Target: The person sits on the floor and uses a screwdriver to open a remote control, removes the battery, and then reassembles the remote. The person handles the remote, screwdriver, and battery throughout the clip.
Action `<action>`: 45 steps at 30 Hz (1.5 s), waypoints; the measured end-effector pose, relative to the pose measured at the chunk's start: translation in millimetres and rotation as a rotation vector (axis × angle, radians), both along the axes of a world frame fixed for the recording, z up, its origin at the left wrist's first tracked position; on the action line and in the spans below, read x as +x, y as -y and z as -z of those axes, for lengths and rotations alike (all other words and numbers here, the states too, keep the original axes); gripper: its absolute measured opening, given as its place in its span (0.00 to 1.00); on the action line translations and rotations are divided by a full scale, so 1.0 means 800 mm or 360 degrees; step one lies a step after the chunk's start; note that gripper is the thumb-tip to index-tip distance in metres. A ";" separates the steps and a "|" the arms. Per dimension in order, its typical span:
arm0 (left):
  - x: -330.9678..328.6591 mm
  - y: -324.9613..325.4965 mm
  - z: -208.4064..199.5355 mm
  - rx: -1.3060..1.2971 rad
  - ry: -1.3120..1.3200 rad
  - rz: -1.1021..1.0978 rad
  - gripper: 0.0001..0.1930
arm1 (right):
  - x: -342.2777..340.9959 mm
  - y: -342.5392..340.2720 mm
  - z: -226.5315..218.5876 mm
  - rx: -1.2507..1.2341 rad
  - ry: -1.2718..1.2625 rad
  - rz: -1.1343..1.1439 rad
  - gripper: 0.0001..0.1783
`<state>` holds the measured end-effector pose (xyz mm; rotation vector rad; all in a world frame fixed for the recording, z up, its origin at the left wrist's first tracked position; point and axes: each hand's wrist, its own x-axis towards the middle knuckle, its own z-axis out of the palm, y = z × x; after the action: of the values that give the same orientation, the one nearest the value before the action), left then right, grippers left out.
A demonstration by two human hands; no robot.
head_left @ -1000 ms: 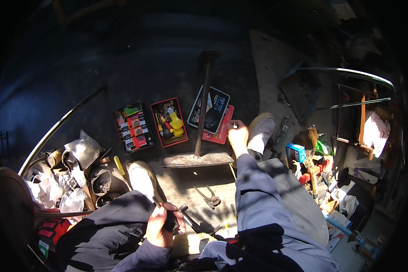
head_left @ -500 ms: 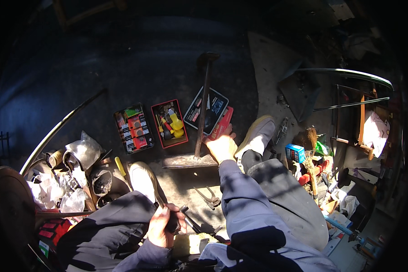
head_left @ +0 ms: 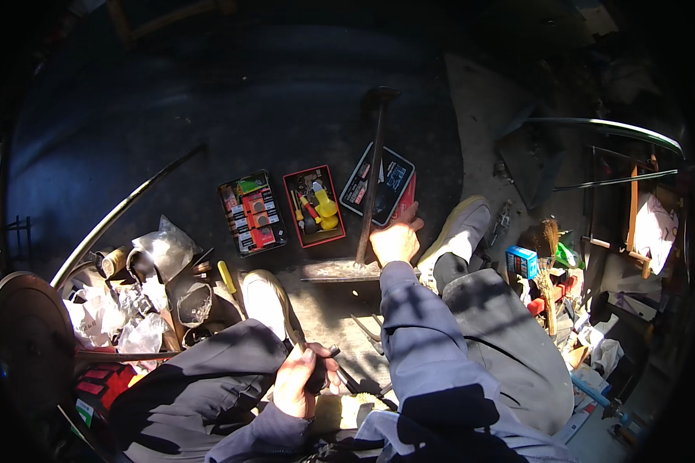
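My right hand [head_left: 396,239] is beside the post of an iron cobbler's stand [head_left: 371,181], its fingers curled at a flat red lid [head_left: 406,199]. That lid lies partly beneath a black lid [head_left: 398,181] with a pale rim. Low in the picture, my left hand [head_left: 301,382] is closed around a dark thing; its kind is hidden by the fingers and shadow. A dark rod [head_left: 347,380] shows just beside it. The pincers [head_left: 368,329] on the floor are partly covered by my right arm.
Left of the stand are a red-rimmed box [head_left: 314,207] of yellow-handled tools and a black tray [head_left: 251,214] of small packs. Plastic bags [head_left: 162,248] and scrap crowd the left. On the right are a blue box [head_left: 522,262] and a hand brush [head_left: 547,289].
The whole view has shifted, so the scene sits further right. My right hand has come closer to the post, and less of the red lid shows. My left hand keeps its grip.
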<state>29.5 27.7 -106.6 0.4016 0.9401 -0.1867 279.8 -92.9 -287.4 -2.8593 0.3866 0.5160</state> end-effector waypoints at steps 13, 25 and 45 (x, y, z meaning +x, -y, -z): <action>0.001 0.003 -0.008 -0.0070 0.0123 0.0003 0.17 | 0.021 0.109 -0.033 -0.0215 -0.0019 0.0207 0.66; -0.001 0.007 -0.007 -0.0091 0.0158 -0.0006 0.16 | 0.005 0.126 0.003 0.2241 -0.0407 0.1322 0.06; 0.006 0.011 -0.006 -0.0052 0.0078 0.0006 0.15 | 0.042 0.149 0.073 0.1118 0.0065 0.0478 0.25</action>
<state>34.3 18.9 -102.1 0.3761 0.8874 -0.1946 313.6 -212.2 -345.6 -2.0895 0.4967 0.4250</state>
